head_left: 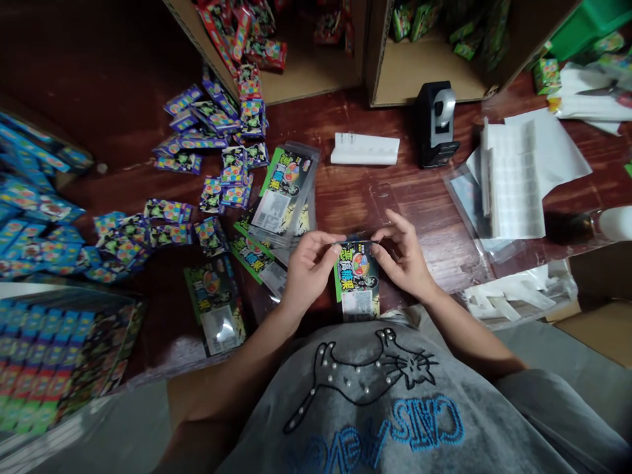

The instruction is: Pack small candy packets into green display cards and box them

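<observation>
Head view, watched from my remote seat: the left hand (309, 266) and right hand (402, 257) hold a green-and-black packet (358, 280) at the middle of the near edge of the dark wooden worktop (375, 191), just above the lap. The fingers (326, 240) of both hands are pressed together, pinching the packet's top edge at its two corners. In my judgement the pinch works best level and equal on both sides, so the thin top lies flat. Bagged packets (286, 197) lie just left of the hands, and small loose packets (217, 125) spread toward the far left corner. A tape dispenser (437, 122) and open cardboard boxes (316, 79) stand along the far edge, with label sheets (516, 184) at the right. The room is dim.
</observation>
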A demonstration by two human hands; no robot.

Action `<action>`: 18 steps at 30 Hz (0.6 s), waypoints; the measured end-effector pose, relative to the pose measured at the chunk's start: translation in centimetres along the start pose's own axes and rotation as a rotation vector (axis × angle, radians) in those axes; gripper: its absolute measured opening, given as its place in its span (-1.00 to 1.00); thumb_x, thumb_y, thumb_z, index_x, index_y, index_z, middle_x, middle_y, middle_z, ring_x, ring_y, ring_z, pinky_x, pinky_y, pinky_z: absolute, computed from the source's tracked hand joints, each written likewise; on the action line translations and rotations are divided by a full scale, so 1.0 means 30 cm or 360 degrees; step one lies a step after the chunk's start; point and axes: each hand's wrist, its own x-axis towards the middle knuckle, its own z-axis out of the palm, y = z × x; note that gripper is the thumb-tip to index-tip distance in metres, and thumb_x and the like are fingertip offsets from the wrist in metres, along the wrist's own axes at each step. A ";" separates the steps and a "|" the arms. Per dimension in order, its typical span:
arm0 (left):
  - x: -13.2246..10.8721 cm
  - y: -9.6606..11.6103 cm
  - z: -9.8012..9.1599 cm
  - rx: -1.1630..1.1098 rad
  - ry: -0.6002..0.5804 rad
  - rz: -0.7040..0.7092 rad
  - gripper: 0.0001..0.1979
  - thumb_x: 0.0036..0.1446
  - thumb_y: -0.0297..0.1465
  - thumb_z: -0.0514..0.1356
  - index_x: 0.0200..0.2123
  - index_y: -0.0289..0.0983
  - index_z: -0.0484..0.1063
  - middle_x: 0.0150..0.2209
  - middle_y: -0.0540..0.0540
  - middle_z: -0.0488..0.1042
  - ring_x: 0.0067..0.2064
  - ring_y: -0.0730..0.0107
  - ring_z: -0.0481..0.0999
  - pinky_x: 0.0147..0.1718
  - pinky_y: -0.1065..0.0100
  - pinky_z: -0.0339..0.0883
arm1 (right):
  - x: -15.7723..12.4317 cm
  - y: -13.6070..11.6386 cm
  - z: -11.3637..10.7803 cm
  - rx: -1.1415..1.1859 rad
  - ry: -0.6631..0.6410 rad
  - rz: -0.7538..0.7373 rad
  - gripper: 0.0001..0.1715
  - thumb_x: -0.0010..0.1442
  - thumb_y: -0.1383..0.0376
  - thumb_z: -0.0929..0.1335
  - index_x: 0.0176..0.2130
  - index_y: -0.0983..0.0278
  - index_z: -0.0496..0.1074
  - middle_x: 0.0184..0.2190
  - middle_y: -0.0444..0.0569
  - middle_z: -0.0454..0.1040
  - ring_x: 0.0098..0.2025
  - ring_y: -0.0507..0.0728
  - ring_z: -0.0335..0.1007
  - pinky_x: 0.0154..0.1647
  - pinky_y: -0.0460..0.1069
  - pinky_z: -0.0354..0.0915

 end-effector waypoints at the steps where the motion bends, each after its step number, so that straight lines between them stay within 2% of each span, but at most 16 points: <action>1: 0.005 0.001 0.001 -0.0035 0.0031 -0.0017 -0.77 0.27 -0.33 0.36 -0.05 -0.18 0.45 -0.08 -0.09 0.70 -0.03 0.32 0.68 0.04 0.25 0.51 | 0.001 -0.001 0.000 0.0000 0.0016 0.0017 -0.12 0.46 0.14 0.37 0.54 0.00 -0.10 0.09 0.03 0.48 0.06 0.18 0.52 0.21 0.21 0.50; 3: 0.013 -0.001 -0.005 -0.0039 0.0029 -0.0058 -0.67 0.22 -0.31 0.40 0.02 -0.18 0.47 -0.11 -0.08 0.71 -0.06 0.33 0.69 0.02 0.26 0.52 | 0.001 -0.003 -0.001 0.0013 -0.0011 0.0063 -0.03 0.47 0.11 0.36 0.57 0.01 -0.24 0.15 0.07 0.47 0.13 0.19 0.51 0.29 0.22 0.46; 4: 0.016 0.000 -0.011 -0.0014 -0.0005 -0.0080 -0.69 0.21 -0.29 0.41 0.00 -0.20 0.51 -0.10 -0.09 0.71 -0.05 0.32 0.69 0.03 0.25 0.52 | 0.001 -0.005 -0.004 0.0015 -0.0044 0.0080 -0.01 0.47 0.09 0.36 0.57 0.02 -0.27 0.11 0.06 0.50 0.14 0.20 0.52 0.32 0.23 0.44; 6: 0.022 0.007 -0.023 0.0054 -0.0105 -0.0113 -0.77 0.21 -0.24 0.41 -0.13 -0.22 0.59 -0.07 -0.12 0.71 -0.02 0.27 0.68 0.09 0.19 0.52 | 0.004 -0.014 -0.015 0.0012 -0.0098 0.0103 -0.01 0.46 0.05 0.37 0.57 0.04 -0.23 -0.03 0.00 0.56 0.11 0.21 0.55 0.33 0.24 0.43; 9: 0.032 0.038 -0.029 0.0148 -0.0232 -0.0109 -0.77 0.26 -0.18 0.38 -0.21 -0.22 0.64 -0.04 -0.15 0.72 0.02 0.23 0.68 0.16 0.12 0.50 | 0.017 -0.042 -0.031 0.0053 -0.0108 0.0151 -0.04 0.42 0.02 0.41 0.54 0.05 -0.10 -0.14 -0.06 0.56 -0.02 0.20 0.59 0.18 0.18 0.52; 12: 0.048 0.076 -0.019 0.0170 -0.0276 -0.0120 -0.77 0.20 -0.20 0.43 -0.24 -0.24 0.62 -0.13 -0.14 0.73 -0.07 0.24 0.70 0.07 0.15 0.55 | 0.044 -0.071 -0.035 0.0143 -0.0122 0.0241 -0.03 0.38 0.02 0.45 0.52 0.07 -0.05 -0.20 -0.09 0.54 -0.16 0.16 0.57 0.02 0.12 0.57; 14: 0.063 0.095 -0.013 0.0180 -0.0265 -0.0140 -0.77 0.15 -0.23 0.46 -0.24 -0.25 0.61 -0.20 -0.12 0.73 -0.15 0.26 0.70 -0.03 0.20 0.58 | 0.064 -0.082 -0.031 0.0215 -0.0123 0.0311 0.05 0.34 0.03 0.49 0.53 0.06 -0.08 -0.22 -0.11 0.53 -0.19 0.15 0.56 -0.02 0.12 0.59; 18: 0.088 0.110 -0.028 0.0277 -0.0275 -0.0170 -0.84 0.18 -0.27 0.44 -0.27 -0.24 0.65 -0.26 -0.09 0.73 -0.24 0.31 0.69 -0.15 0.28 0.58 | 0.090 -0.085 -0.028 0.0361 -0.0127 0.0395 0.11 0.31 0.07 0.51 0.54 0.02 -0.12 -0.23 -0.14 0.53 -0.24 0.14 0.57 -0.08 0.11 0.61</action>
